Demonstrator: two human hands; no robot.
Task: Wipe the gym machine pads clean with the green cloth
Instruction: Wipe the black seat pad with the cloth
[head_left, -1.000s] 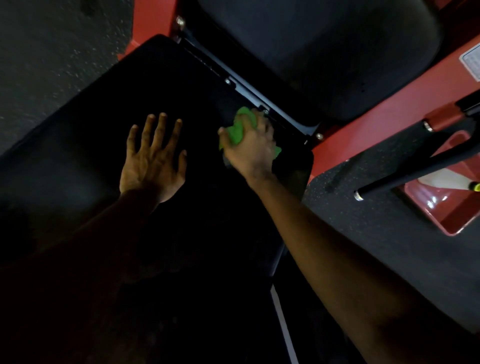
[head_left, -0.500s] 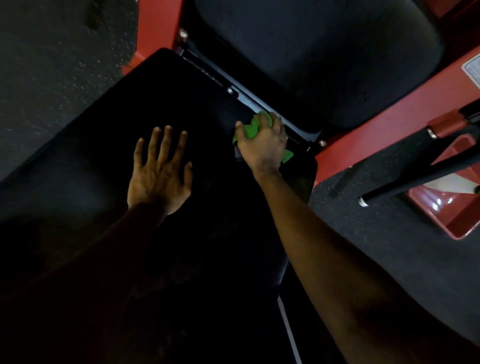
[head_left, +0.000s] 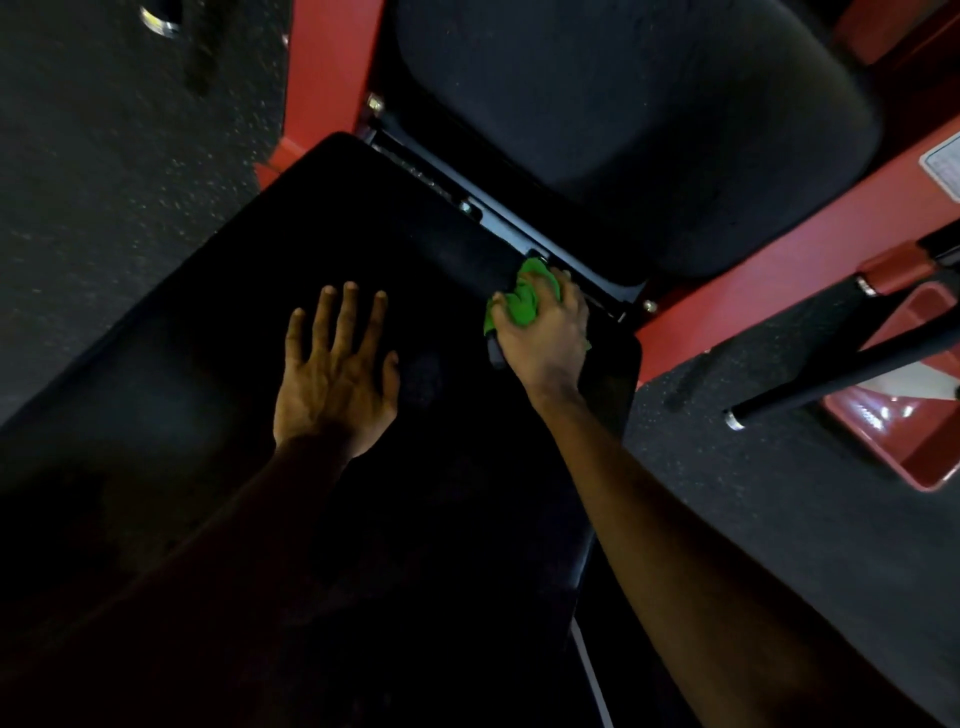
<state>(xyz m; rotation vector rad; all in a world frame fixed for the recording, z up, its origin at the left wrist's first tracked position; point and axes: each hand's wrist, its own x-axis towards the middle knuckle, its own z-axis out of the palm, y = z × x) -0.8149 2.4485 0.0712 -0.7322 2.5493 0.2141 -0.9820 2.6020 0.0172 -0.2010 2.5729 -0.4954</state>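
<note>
Head view. The right hand (head_left: 545, 338) works the green cloth (head_left: 522, 301) at the far right corner of the lower pad (head_left: 208, 364), just beside the dark metal bracket (head_left: 519, 228) that separates it from the upper pad (head_left: 623, 130). The step in hand appears to be wiping this rear edge. It is best done with firm downward pressure and short strokes along the seam, with the cloth kept bunched under the palm so that it does not catch on the bolts there. The left hand (head_left: 335, 379) lies flat on the middle of the lower pad, fingers straight and spread, grasping nothing; it probably serves as a brace. The right fingers are curled over the cloth and grip it. The cloth is bright green, crumpled into a small wad, and mostly hidden by the hand; only folds near the thumb and fingertips show. Both pads are black and matt. The red frame (head_left: 753, 260) borders them on the right.
</note>
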